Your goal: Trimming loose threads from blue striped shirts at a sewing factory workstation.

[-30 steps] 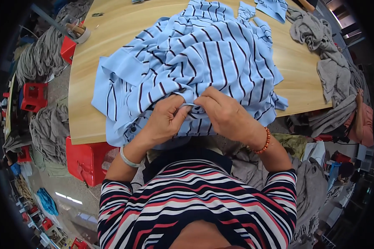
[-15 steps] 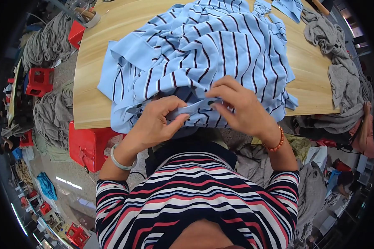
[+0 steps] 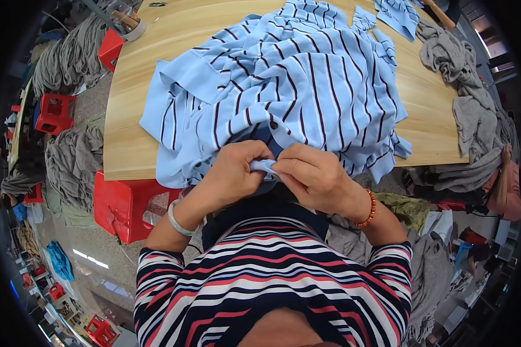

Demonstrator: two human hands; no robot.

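A light blue knit garment [image 3: 324,87] with dark and white stripes lies bunched on the wooden table, its near edge hanging over the front. My left hand [image 3: 240,168] pinches the plain blue band at that edge between thumb and fingers. Close beside it on the right, my right hand [image 3: 312,176] grips the same band, fingertips nearly meeting the left ones. A dark button [image 3: 273,125] shows on the cloth just above the hands. Whatever lies between the fingertips is mostly hidden.
Smaller striped pieces [image 3: 397,17] lie at the table's far right. Grey knits [image 3: 474,110] drape over the right edge of the table [image 3: 127,133]. A red stool [image 3: 121,205] stands at the near left; a clear container [image 3: 130,26] is at the far left corner.
Both hands have come closer together and slightly nearer to my body. The right hand has moved down and left onto the band, drawing the garment's edge toward me.
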